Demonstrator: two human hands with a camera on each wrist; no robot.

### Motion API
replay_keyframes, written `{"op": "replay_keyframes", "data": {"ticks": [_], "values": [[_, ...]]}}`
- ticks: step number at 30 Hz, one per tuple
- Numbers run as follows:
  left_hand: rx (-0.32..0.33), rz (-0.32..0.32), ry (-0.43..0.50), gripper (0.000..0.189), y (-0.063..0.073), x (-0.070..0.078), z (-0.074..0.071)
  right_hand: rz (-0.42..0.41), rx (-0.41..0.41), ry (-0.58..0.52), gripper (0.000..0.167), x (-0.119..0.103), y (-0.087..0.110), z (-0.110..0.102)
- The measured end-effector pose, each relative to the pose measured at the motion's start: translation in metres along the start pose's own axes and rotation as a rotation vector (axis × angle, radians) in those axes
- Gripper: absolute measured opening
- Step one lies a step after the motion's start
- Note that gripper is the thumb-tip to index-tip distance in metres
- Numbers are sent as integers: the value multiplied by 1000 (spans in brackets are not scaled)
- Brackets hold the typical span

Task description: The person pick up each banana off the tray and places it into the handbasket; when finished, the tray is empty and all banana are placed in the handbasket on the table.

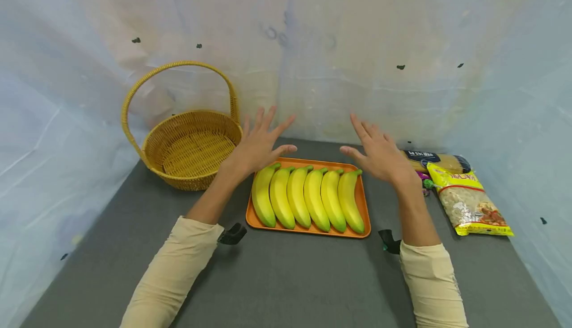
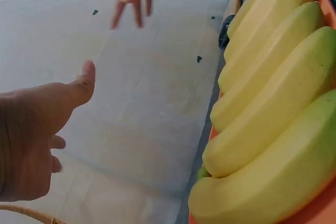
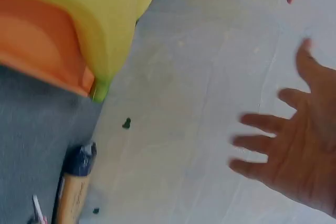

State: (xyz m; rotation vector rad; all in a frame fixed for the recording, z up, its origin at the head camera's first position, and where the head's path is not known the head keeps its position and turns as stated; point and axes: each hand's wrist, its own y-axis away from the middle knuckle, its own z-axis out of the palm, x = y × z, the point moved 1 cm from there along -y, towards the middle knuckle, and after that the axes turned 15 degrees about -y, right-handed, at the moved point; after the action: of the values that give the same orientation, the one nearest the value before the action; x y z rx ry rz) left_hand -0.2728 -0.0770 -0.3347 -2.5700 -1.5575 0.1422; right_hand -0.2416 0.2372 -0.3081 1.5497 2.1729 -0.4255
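Hovering, left hand (image 1: pixel 258 148) and right hand (image 1: pixel 380 153) are both raised near the far corners of the orange tray (image 1: pixel 363 204), fingers and thumbs spread. Six yellow bananas (image 1: pixel 296 196), green-tipped, are lined up side by side in the tray, which is set on the grey counter (image 1: pixel 286 278). Wicker basket (image 1: pixel 192 124) is placed to the left; dark-ended packet (image 1: pixel 449 163) and yellow-edged bag (image 1: pixel 464 206) are laid to the right.

The left hand (image 1: pixel 256 148) and right hand (image 1: pixel 380 155) hover, fingers spread, near an orange tray (image 1: pixel 362 196) where six bananas (image 1: pixel 295 196) (green-tipped) lie side by side. A wicker basket (image 1: pixel 192 183) stands on the grey surface (image 1: pixel 286 278) at left; a yellow-edged bag (image 1: pixel 471 204) lies at right.
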Motion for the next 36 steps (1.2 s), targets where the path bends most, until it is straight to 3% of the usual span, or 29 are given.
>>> {"op": "replay_keyframes", "data": {"ticks": [4, 8, 11, 16, 19, 28, 36], "values": [[-26, 40, 67, 73, 10, -5, 0, 51, -195, -9, 99, 22, 15, -4], [-107, 71, 131, 59, 30, -13, 7, 151, -423, -64, 115, 54, 38, 1], [-175, 80, 136, 57, 40, -17, 15, 198, -512, -107, 124, 68, 45, 11], [-368, 60, 131, 66, 44, -17, 28, 209, -527, -52, 131, 68, 38, 27], [-443, 49, 125, 71, 42, -15, 33, 245, -520, 24, 136, 64, 32, 34], [-500, 58, 80, 78, 30, -13, 45, 396, -519, 161, 150, 59, 20, 53], [-545, 146, 81, 77, 17, -21, 43, 387, -533, 245, 150, 52, 2, 60]]}}
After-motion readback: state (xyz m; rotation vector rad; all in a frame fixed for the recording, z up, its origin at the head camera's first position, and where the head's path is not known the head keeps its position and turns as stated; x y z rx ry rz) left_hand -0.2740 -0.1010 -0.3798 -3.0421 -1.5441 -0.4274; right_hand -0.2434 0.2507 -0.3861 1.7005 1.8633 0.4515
